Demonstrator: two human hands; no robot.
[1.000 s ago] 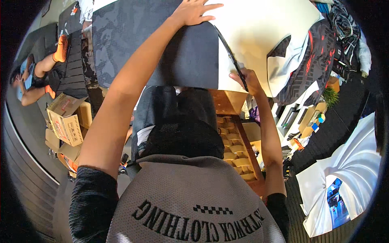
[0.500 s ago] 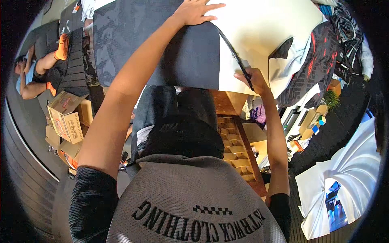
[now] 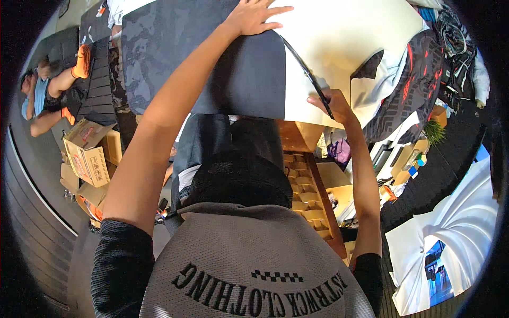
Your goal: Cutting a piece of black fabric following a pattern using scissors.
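My left hand (image 3: 257, 17) lies flat with fingers spread, where the dark fabric (image 3: 244, 77) meets the white sheet (image 3: 328, 32). A long, thin, slightly curved black strip (image 3: 299, 61) slants from beside my left hand down to my right hand (image 3: 335, 103). My right hand is closed on its near end, thumb pointing left; whether the strip is a tool or a trim cannot be made out. The dark fabric has a straight right edge and a camouflage-patterned part (image 3: 154, 58) to its left.
Black-and-red printed fabric (image 3: 411, 79) is heaped right of the white sheet. Below stands a brown wooden piece with woven slats (image 3: 307, 185). Cardboard boxes (image 3: 87, 159) sit at left, near a person (image 3: 42, 95) in orange socks. White cloth (image 3: 456, 222) hangs at lower right.
Both hands stay nearly in place. The view has shifted very slightly, and at left the other person's upper body and arms have moved a little.
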